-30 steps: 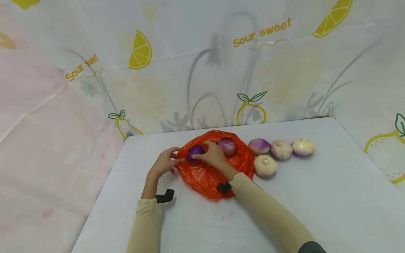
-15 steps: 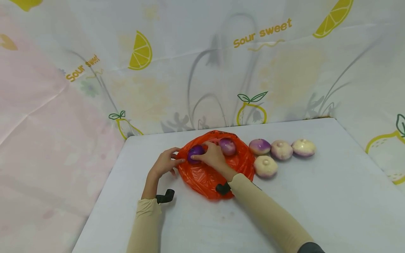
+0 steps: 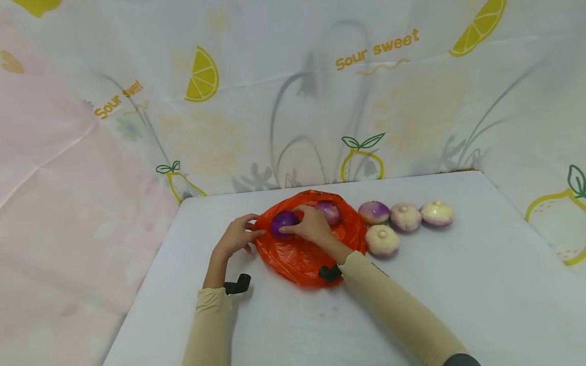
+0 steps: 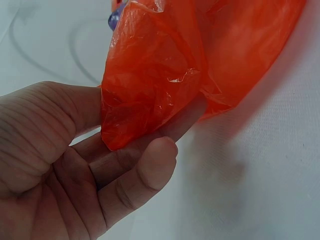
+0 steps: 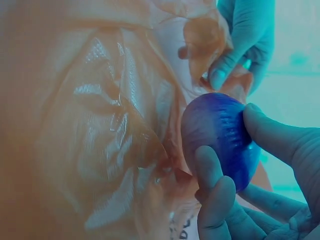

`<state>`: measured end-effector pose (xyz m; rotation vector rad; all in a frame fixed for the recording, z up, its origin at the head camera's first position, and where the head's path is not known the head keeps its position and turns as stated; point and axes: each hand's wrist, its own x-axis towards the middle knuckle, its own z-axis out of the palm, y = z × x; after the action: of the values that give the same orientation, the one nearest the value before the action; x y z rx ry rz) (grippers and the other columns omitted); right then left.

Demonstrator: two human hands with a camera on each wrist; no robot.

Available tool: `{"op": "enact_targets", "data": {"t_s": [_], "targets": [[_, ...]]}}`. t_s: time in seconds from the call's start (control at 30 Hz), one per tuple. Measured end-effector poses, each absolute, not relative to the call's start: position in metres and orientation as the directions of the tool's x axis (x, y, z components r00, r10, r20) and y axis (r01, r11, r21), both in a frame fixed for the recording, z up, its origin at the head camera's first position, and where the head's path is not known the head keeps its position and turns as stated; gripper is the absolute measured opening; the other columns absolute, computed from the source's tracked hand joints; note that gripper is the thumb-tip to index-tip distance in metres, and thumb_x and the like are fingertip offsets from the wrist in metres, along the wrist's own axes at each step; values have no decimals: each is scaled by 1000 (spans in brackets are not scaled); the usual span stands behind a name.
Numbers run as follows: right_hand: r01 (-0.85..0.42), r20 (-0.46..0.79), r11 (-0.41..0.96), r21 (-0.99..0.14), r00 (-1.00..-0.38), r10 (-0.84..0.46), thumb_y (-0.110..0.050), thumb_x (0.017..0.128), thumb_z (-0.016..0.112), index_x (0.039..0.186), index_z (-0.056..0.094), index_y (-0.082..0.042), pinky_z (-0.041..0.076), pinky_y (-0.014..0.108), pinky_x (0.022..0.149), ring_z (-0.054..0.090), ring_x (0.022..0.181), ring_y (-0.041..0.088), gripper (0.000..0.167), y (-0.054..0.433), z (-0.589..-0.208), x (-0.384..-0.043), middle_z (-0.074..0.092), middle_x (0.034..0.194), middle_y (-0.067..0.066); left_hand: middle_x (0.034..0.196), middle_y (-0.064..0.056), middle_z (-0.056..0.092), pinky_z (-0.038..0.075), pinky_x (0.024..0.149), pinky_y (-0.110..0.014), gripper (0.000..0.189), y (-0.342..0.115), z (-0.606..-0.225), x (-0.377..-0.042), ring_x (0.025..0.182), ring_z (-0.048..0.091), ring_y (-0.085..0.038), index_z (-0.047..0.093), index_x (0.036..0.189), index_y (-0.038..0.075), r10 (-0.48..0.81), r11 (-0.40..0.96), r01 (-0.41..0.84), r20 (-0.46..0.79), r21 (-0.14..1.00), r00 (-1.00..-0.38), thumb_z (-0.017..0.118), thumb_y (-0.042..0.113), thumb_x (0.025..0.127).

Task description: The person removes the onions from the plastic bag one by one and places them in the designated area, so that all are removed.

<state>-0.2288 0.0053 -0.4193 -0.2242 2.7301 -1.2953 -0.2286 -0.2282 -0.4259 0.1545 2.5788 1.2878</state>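
A red plastic bag (image 3: 297, 262) lies spread on the table, its mouth facing up. At its left edge, my left hand (image 3: 238, 235) pinches the film; the left wrist view shows the bag's folded rim (image 4: 145, 95) between thumb and fingers. My right hand (image 3: 313, 225) reaches over the bag and holds a deep purple turnip (image 3: 284, 224) by thumb and fingertips. In the right wrist view the glossy turnip (image 5: 220, 130) sits close to the left thumb and the bag's edge. A second, paler purple turnip (image 3: 327, 212) rests in the bag, partly behind my right hand.
Right of the bag, several white-and-purple turnips lie on the white table (image 3: 458, 284): a purple-topped turnip (image 3: 374, 212) and a pale turnip (image 3: 382, 240) nearest the bag. A lemon-printed cloth (image 3: 274, 101) hangs behind the table.
My right hand and forearm have shifted slightly to the right, covering more of the paler turnip. The left hand keeps its pinch on the bag's edge, and the purple turnip stays in my right fingers.
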Motion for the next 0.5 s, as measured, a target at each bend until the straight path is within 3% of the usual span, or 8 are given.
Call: {"op": "enact_targets", "data": {"t_s": [0.13,0.4,0.5], "targets": [[-105,-27,635,-766,-980,-195,-46,75,85,128,61,-8,54,41,91,62,104,23,70,11,-415,-225,65,122,8,119,-27,60,58,53,-38,47,-228,-425,-228,68,67,-24,54,136,6,212,600,-11,-172,800,-962,70,16,93],[-102,-45,625,-774,-976,-215,-47,72,86,130,62,-12,58,28,70,66,76,14,72,25,-410,-219,65,120,6,118,-27,61,58,52,-38,46,-229,-426,-228,68,67,-24,54,135,6,214,602,-7,-170,799,-962,70,15,93],[-116,-36,618,-777,-973,-228,-48,71,86,129,63,-13,57,27,70,67,79,13,71,31,-410,-219,66,120,5,119,-27,61,58,52,-39,46,-229,-426,-228,67,67,-24,54,135,6,211,603,-9,-171,798,-962,70,15,93]]}}
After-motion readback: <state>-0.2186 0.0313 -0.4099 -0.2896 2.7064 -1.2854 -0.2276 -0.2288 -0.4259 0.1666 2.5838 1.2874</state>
